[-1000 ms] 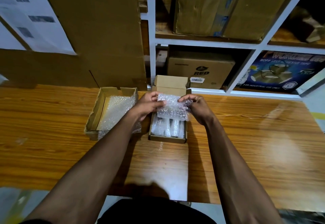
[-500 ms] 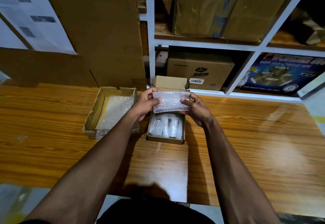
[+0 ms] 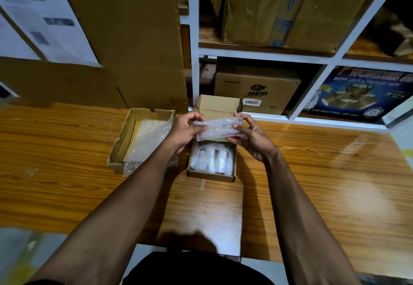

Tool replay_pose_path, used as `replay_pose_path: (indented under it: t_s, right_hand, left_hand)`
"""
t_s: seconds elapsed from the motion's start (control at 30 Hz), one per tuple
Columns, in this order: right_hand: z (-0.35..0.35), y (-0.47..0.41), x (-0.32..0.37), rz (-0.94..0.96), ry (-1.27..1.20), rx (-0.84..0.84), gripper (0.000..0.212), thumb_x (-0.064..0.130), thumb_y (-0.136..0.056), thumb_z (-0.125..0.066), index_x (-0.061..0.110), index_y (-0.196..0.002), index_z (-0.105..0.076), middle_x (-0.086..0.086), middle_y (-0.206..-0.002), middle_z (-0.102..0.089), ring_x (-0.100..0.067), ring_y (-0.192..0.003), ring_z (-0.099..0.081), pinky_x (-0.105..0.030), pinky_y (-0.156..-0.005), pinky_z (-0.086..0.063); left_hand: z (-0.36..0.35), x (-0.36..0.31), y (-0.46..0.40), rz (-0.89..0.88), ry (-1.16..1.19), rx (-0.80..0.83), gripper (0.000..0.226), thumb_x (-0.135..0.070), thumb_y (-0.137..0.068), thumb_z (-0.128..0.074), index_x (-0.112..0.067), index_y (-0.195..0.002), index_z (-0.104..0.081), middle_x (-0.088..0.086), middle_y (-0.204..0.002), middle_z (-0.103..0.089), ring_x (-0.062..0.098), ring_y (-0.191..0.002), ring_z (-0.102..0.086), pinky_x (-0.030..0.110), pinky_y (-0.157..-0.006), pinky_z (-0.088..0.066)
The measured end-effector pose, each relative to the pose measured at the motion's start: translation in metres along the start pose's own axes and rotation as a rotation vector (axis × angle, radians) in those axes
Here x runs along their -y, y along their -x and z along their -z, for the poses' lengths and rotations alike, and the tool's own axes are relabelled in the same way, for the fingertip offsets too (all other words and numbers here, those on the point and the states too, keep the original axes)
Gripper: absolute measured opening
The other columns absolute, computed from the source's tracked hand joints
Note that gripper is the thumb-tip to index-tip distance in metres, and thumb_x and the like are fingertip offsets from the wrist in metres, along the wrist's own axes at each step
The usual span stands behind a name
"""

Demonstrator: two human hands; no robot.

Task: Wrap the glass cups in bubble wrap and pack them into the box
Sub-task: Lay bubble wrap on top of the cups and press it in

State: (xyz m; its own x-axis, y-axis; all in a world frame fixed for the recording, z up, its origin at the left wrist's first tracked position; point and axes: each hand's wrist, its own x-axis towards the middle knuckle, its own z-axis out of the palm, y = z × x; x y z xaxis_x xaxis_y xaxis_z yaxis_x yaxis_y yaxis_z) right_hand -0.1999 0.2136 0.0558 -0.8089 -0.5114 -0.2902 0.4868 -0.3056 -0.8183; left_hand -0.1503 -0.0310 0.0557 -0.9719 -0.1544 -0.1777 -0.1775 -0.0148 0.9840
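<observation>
A small open cardboard box [image 3: 211, 176] sits on the wooden table with its lid flap raised at the back. Inside it lie several bubble-wrapped cups [image 3: 212, 158], side by side. Above the box's far half, a folded piece of bubble wrap [image 3: 218, 129] is held flat between both hands. My left hand [image 3: 185, 129] pinches its left end. My right hand [image 3: 248, 136] pinches its right end. Whether a cup is inside this piece cannot be told.
A larger open cardboard box [image 3: 121, 148] with loose bubble wrap [image 3: 148, 141] in it stands to the left, touching my left forearm. Behind the table [image 3: 312, 173] are white shelves with cartons [image 3: 257, 90] and a big cardboard sheet [image 3: 125, 38].
The bubble wrap piece went from crumpled to folded flat and stretched between my hands, and it rose slightly above the small box.
</observation>
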Motion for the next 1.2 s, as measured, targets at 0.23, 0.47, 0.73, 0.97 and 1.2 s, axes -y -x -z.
replay_pose_path:
  t_s: [0.23,0.47,0.73,0.97,1.2]
  right_hand:
    - [-0.005,0.002,0.001,0.045,0.172,-0.027,0.039,-0.005,-0.094,-0.068,0.006,-0.131,-0.061,-0.024,-0.141,-0.059,-0.039,-0.122,-0.067,-0.037,-0.081,-0.065]
    - [-0.003,0.006,-0.003,0.116,0.195,-0.052,0.016,-0.009,-0.096,-0.059,0.004,-0.098,-0.067,-0.021,-0.125,-0.065,-0.032,-0.113,-0.066,-0.030,-0.081,-0.064]
    - [0.004,0.003,-0.008,0.007,0.335,-0.115,0.037,0.020,-0.093,-0.078,0.009,-0.126,-0.065,-0.015,-0.121,-0.069,-0.028,-0.106,-0.072,-0.045,-0.094,-0.061]
    - [0.008,-0.001,-0.020,0.081,0.404,-0.155,0.021,0.000,-0.093,-0.073,0.004,-0.114,-0.071,-0.011,-0.106,-0.075,-0.021,-0.091,-0.071,-0.037,-0.079,-0.061]
    - [0.007,-0.001,-0.024,0.120,0.517,-0.154,0.016,0.005,-0.097,-0.070,0.006,-0.113,-0.071,-0.012,-0.111,-0.072,-0.022,-0.097,-0.069,-0.042,-0.087,-0.061]
  left_hand:
    - [-0.005,-0.004,0.003,-0.046,-0.038,-0.036,0.035,0.012,-0.092,-0.068,-0.022,-0.085,-0.074,0.002,-0.121,-0.070,0.025,-0.117,-0.067,0.045,-0.094,-0.062]
    - [-0.002,-0.006,0.009,0.061,0.094,0.081,0.034,0.021,-0.096,-0.054,-0.006,-0.087,-0.072,0.007,-0.134,-0.063,0.023,-0.121,-0.066,0.039,-0.089,-0.063]
    - [0.006,0.004,0.013,-0.087,-0.254,0.067,0.041,0.020,-0.089,-0.062,-0.015,-0.088,-0.083,-0.008,-0.123,-0.071,0.005,-0.123,-0.062,0.018,-0.092,-0.055]
    - [0.007,-0.001,0.024,-0.007,-0.199,0.131,0.042,0.017,-0.098,-0.044,-0.004,-0.089,-0.079,-0.011,-0.129,-0.073,0.002,-0.129,-0.057,0.020,-0.093,-0.048]
    - [0.010,0.001,0.023,0.096,-0.124,0.135,0.018,-0.030,-0.105,-0.062,-0.020,-0.117,-0.071,-0.001,-0.120,-0.075,0.020,-0.114,-0.068,0.034,-0.087,-0.054]
